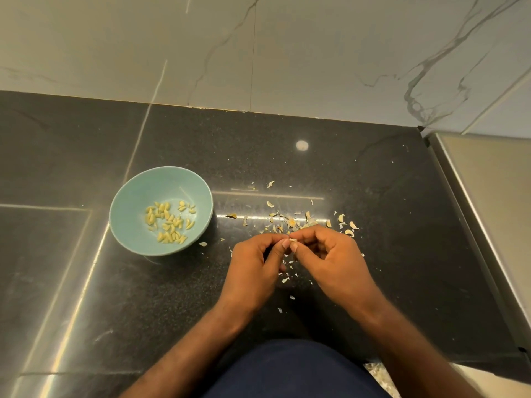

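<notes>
Small garlic clove [293, 240], pale, mostly hidden, is pinched between the fingertips of both hands, just above the black countertop [382, 196], near its front middle. Cannot tell whether skin is on or off.

Left hand [252, 264]: fingers curled, thumb and forefinger tips on the clove's left side. Right hand [333, 261]: fingers curled, thumb and forefinger tips on its right side. The two hands' fingertips touch each other at the clove. Both forearms come in from the bottom edge, bare. Dark blue clothing [293, 369] sits between them at the bottom.

Garlic skins [291, 222] are scattered on the countertop just beyond the hands, densest right behind the fingertips. More flakes lie under and between the hands, and a few strays sit further back and toward the person. Larger curved pieces [352, 226] lie at the right end of the scatter; cloves or skins, cannot tell.

Light blue bowl [135, 193] stands upright on the countertop left of the hands, well apart from them. Peeled cloves [169, 222], yellowish, lie loose on its bottom in one layer. One skin flake sits just beside the bowl's right base.

Countertop is glossy, speckled, with streaks of reflected light and a round light spot [302, 145] toward the back. Marble-look wall tiles [316, 53], white with grey veins, rise behind the countertop. A beige ledge [488, 182] runs along the countertop's right edge.
</notes>
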Demonstrator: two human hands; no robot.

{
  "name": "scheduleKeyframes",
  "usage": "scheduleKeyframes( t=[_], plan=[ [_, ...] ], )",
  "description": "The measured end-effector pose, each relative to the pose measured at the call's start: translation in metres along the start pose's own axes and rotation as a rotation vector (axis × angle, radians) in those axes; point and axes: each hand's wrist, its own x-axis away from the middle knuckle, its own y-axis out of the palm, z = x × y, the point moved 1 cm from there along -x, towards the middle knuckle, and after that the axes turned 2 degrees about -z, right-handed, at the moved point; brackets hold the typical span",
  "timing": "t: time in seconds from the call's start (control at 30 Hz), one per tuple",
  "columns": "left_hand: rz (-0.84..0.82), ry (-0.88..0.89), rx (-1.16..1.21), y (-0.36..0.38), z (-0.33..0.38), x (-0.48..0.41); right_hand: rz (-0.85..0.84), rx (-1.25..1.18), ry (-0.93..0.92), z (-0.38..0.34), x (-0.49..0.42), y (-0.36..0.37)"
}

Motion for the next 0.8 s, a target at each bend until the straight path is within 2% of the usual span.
scheduleKeyframes(
  t=[0.2,0.3,0.63,0.8],
  plan=[
    [0.017,0.225,-0.298,-0.0004,0.0023,-0.0004,0.097,0.003,-0.055,-0.0038,0.0012,0.0015],
    [0.012,0.26,-0.355,-0.0019,0.0035,-0.0005,0.112,-0.034,-0.042,-0.0046,0.0021,0.0017],
    [-0.008,0.098,-0.012,-0.0027,0.006,0.0025,0.122,0.006,-0.102,-0.005,0.0057,0.0046],
    [0.004,0.049,0.03,-0.0024,0.0104,0.0018,0.106,0.051,-0.144,-0.0053,0.0073,0.0056]
  ],
)
